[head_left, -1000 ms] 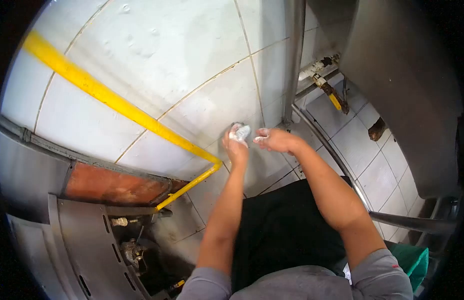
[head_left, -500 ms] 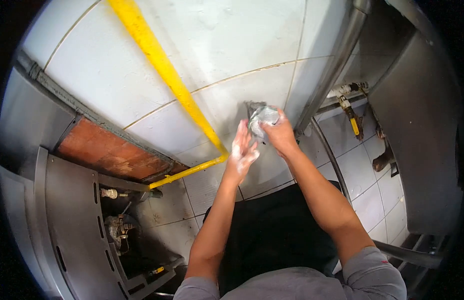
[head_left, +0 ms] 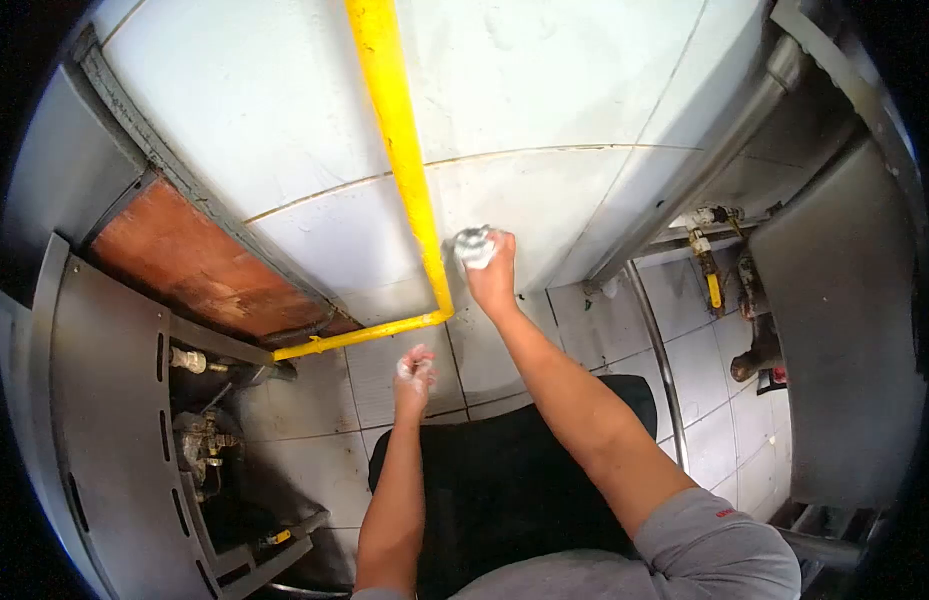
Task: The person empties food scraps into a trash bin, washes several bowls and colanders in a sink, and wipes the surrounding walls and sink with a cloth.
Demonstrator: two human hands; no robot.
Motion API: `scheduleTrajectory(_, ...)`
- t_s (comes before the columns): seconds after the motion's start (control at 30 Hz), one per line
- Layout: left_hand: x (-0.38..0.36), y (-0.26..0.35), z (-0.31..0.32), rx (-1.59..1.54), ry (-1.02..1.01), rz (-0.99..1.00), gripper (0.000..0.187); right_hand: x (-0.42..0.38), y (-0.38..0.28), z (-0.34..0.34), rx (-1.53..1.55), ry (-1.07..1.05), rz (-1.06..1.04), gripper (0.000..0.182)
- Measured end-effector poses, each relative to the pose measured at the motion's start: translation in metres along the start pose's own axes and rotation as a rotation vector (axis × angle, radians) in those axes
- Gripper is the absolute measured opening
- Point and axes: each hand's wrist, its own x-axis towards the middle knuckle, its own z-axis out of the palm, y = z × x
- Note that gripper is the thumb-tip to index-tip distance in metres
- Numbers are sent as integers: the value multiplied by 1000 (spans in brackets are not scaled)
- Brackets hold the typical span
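Observation:
My right hand (head_left: 492,272) is closed around a soapy, greyish scrubbing pad (head_left: 474,246), held up against or just in front of the white tiled wall (head_left: 534,200). White foam covers the pad and some of the fingers. Lower and to the left, my left hand (head_left: 415,375) is away from the wall with foam on its curled fingers; nothing shows in it, and its fingers are partly apart. A yellow pipe (head_left: 409,180) runs down the wall just left of the right hand, then bends left near the floor.
Metal equipment with exposed valves (head_left: 212,440) stands at the left, beside a reddish panel (head_left: 204,265). On the right are a grey metal pipe (head_left: 684,195), a yellow-handled valve (head_left: 713,288), a dark hose (head_left: 659,350) and a large steel panel (head_left: 834,320).
My hands have separated. The right one has carried the pad left toward the yellow pipe, while the left has dropped lower. The view has shifted, with the yellow pipe now more upright.

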Motion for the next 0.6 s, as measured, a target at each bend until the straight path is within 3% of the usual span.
scheduleTrajectory(0.03, -4, 2, -1, 0, -8, -5, 35, 2, -12, -6, -7, 4, 4, 46)
scheduleTrajectory(0.1, -6, 26, -2, -25, 174, 105, 33, 33, -66, -17, 190, 149, 53, 51)
scheduleTrajectory(0.13, -10, 38, 4, -97, 259, 279, 32, 45, -90, -22, 195, 160, 51, 51)
scheduleTrajectory(0.2, -5, 89, 7, -56, 314, 566, 30, 61, -118, -34, 125, 117, -435, 52)
scheduleTrajectory(0.27, 2, 170, 12, -13, 356, 751, 28, 48, -89, -36, -68, 32, -429, 50)
scheduleTrajectory(0.33, 14, 262, 15, 62, 379, 1083, 30, 30, -35, -26, -118, 32, -393, 47)
scheduleTrajectory(0.4, 17, 354, 25, 235, 493, 1306, 31, 14, -3, -25, 49, 211, 73, 35)
scheduleTrajectory(0.43, 16, 396, 33, 312, 544, 1380, 31, 24, 11, -24, 50, 225, 75, 35)
scheduleTrajectory(0.5, 30, 457, 33, 518, 567, 1572, 32, 59, 35, -35, 381, 554, 680, 36)
scheduleTrajectory(0.57, 43, 494, 38, 635, 576, 1715, 34, 91, 19, -102, 993, 679, 783, 45)
scheduleTrajectory(0.6, 46, 508, 41, 632, 561, 1728, 34, 96, 0, -107, 1003, 694, 780, 45)
